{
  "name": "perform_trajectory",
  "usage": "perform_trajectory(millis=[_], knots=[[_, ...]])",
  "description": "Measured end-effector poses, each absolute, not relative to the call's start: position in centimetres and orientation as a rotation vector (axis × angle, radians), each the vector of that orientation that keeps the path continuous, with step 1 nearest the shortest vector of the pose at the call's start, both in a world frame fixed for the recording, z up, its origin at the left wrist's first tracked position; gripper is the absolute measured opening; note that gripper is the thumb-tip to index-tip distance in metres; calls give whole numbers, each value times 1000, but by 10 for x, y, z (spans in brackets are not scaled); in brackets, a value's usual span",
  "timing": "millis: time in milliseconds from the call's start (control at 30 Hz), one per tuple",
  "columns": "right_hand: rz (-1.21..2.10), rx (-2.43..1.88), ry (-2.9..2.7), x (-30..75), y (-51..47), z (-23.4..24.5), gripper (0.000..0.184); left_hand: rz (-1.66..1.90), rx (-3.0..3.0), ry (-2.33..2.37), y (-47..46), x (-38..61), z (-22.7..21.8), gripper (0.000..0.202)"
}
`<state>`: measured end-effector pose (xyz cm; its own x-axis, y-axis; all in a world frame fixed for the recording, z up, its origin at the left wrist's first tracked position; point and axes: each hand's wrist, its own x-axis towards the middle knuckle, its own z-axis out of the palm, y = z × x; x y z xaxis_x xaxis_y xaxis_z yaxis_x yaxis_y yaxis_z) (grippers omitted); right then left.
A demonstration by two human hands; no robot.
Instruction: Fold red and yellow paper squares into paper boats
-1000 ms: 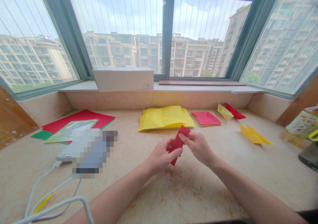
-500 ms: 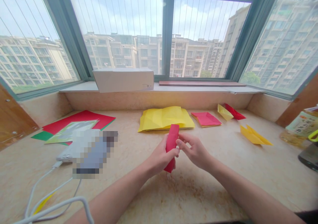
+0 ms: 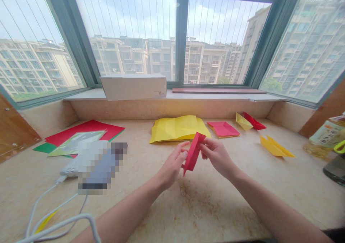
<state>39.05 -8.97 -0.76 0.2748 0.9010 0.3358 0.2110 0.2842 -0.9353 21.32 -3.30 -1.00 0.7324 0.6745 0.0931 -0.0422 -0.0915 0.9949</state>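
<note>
Narrow folded red paper strip [image 3: 193, 154], tilted, above the counter

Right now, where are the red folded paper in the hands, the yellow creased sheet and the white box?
red folded paper [image 3: 193, 153], head view, middle of the strip.
yellow creased sheet [image 3: 178, 127], head view, centre of its top face.
white box [image 3: 134, 87], head view, front face.

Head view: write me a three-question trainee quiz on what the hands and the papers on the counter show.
1. True or false: both hands hold the red folded paper above the counter.
2. What lies directly behind the red folded paper? A) yellow creased sheet B) green sheet C) white box
3. Fill in: the yellow folded piece to the right of the right hand lies ____ from it.

Key: 1 true, the left hand grips it too. 2 A, the yellow creased sheet. 3 apart; yellow folded piece.
</note>
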Motion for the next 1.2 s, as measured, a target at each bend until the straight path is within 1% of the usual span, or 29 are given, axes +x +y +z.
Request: perform_trajectory(millis=[167,333,500,600,700,900,1067,1200], knots=[[471,-1293,-1277,392,-90,-11,27,722,1705,563,-36,212,-9,61],[528,-1272,-1328,387,-92,-12,26,765,1877,554,-41,214,-9,41],[582,-1293,-1329,384,-93,-11,24,802,1683,615,-38,216,-8,35],[712,-1246,-1321,383,-93,-10,27,778,1538,540,-36,216,-8,30],[810,-1171,-1326,383,-93,-9,27,738,1426,487,-35,217,-9,31],[842,-1083,-1311,386,-93,-13,24,723,1314,399,-33,217,-8,32],[824,-1070,-1396,391,-94,-16,17,709,1308,390,-29,214,-9,36],[801,-1011,-1471,392,-96,-14,26,729,1281,414,-30,214,-9,38]])
